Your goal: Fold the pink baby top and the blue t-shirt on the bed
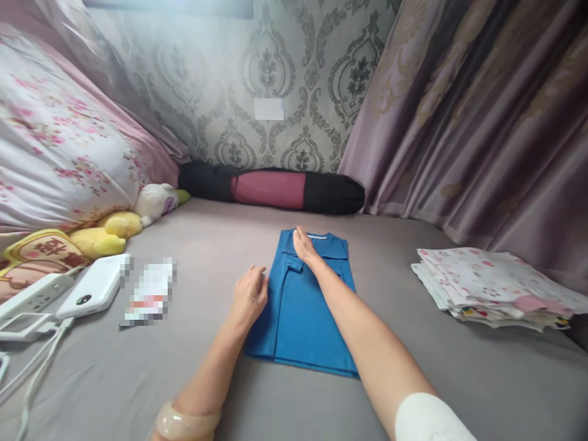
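A blue shirt (312,324), folded into a neat rectangle, lies flat on the grey bed sheet (206,392). Its collar end points away from me, and a small white strip shows at the neckline. My right hand (304,246) rests on the collar area, fingers stretched out and close together, with nothing held. At the shirt's left edge is my left hand (251,295), its fingers loosely bent and apart, gripping nothing. Part of that edge is hidden behind the left hand, and my right forearm covers some of the shirt's right side.
Folded patterned cloths (496,288) are stacked at right. Left are a white power bank (94,286), a power strip (37,297), cables, a blurred packet (149,291) and plush toys (103,234). A long black and maroon bag (269,188) lies along the wall.
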The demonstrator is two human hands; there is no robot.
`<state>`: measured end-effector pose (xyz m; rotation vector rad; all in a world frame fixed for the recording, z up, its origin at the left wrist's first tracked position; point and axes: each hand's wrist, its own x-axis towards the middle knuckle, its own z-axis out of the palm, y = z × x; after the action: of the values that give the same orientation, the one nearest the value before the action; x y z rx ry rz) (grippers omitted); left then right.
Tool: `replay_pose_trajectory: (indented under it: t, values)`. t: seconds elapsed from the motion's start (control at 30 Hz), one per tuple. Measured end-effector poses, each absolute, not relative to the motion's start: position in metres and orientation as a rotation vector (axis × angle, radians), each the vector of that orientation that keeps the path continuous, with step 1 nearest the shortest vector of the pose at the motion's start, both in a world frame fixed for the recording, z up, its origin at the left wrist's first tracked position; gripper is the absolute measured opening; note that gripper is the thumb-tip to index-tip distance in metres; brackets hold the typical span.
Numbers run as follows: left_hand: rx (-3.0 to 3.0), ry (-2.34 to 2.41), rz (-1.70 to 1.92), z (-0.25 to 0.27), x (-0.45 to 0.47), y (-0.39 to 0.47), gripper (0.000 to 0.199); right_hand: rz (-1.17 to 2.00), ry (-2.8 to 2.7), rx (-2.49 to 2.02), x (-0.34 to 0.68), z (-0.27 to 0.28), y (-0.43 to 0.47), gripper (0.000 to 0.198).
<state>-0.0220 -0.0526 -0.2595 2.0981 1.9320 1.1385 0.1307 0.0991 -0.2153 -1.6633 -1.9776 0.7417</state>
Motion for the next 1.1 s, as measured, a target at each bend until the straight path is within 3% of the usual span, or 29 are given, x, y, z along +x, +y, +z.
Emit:
replay_pose_trajectory:
  t: [0.37, 0.6, 0.83, 1.1]
  values:
    - [2.282, 1.794, 0.852, -0.235, 0.001, 0.005, 0.035, 0.389, -2.002, -1.993, 0.23, -0.221, 0.062, 0.063]
    - [2.413, 1.842, 0.421, -0.23, 0.031, 0.044, 0.043, 0.254, -2.115, -2.043, 0.232, -0.229, 0.055, 0.066]
    - [2.355, 1.863, 0.247, -0.248, 0.043, 0.053, 0.073, 0.229, -2.094, -2.046, 0.222, -0.239, 0.05, 0.071]
    - [2.388, 1.909, 0.215, -0.252, 0.045, 0.051, 0.075, 0.224, -2.091, -2.074, 0.221, -0.244, 0.053, 0.072]
